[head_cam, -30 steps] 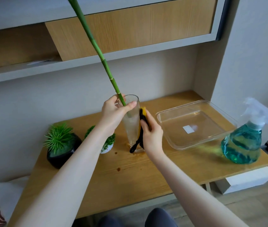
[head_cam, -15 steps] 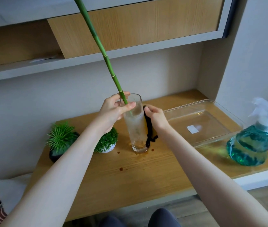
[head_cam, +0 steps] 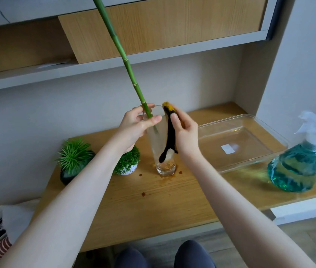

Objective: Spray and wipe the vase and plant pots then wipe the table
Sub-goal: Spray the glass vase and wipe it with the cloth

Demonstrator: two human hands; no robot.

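A tall clear glass vase (head_cam: 160,149) stands on the wooden table (head_cam: 153,206) with a long green bamboo stem (head_cam: 128,66) rising from it. My left hand (head_cam: 136,126) grips the vase's rim and the stem together. My right hand (head_cam: 184,132) presses a yellow-and-black cloth (head_cam: 169,132) against the vase's right side, its top at the rim. A black pot (head_cam: 70,171) with spiky green leaves and a small white pot (head_cam: 127,167) with a leafy plant sit left of the vase, partly behind my left arm. A teal spray bottle (head_cam: 298,163) stands at the table's right end.
A clear shallow tray (head_cam: 250,140) lies between the vase and the spray bottle. Brown drops (head_cam: 143,194) spot the table near the vase's base. A wooden cabinet and shelf (head_cam: 153,31) hang above. My knees show below the front edge.
My right hand has slid the cloth from low on the vase's side up to its rim. The left hand has kept its hold on the rim and stem.
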